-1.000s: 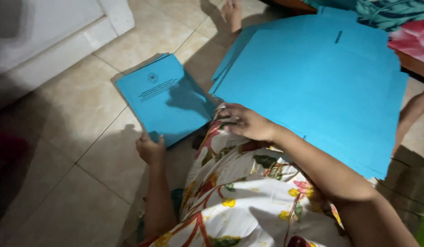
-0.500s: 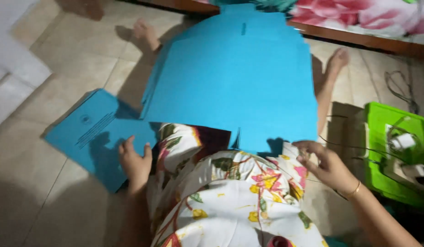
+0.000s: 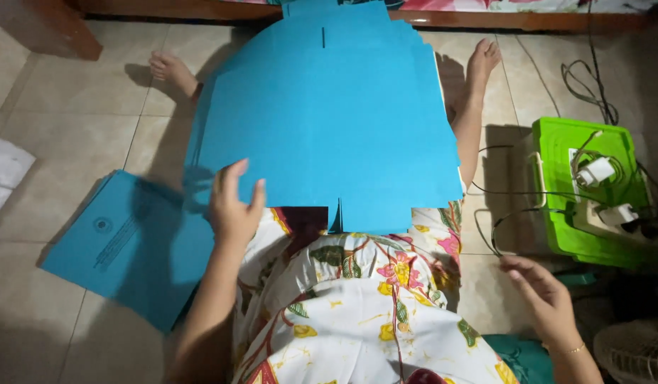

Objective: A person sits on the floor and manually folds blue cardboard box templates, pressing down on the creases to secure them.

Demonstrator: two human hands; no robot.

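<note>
Nearest to us is our lap in a floral dress [image 3: 357, 313], white with red, yellow and green print. Our right hand [image 3: 542, 295] hovers low at the right over the tiled floor [image 3: 80, 121], fingers loosely spread and holding nothing, a thin gold bracelet [image 3: 567, 350] at the wrist. Just past it a black cable [image 3: 496, 227] loops across the tiles.

Our left hand [image 3: 233, 206] rests with open, flat fingers on the near left edge of the large stack of blue card sheets [image 3: 329, 121] lying over our legs (it presses on the sheets rather than gripping them). The stack fans slightly, its edges stepped, and a short slit shows near its far end. To the left, on the floor, lies a blue printed folder [image 3: 123, 242], partly tucked under the stack's edge.

At the right stands a bright green plastic box [image 3: 556, 185] with white chargers [image 3: 595, 171] on its lid. Farther out, our two bare feet [image 3: 169, 71] show beyond the stack, and a wooden frame [image 3: 201, 8] runs along the top.
</note>
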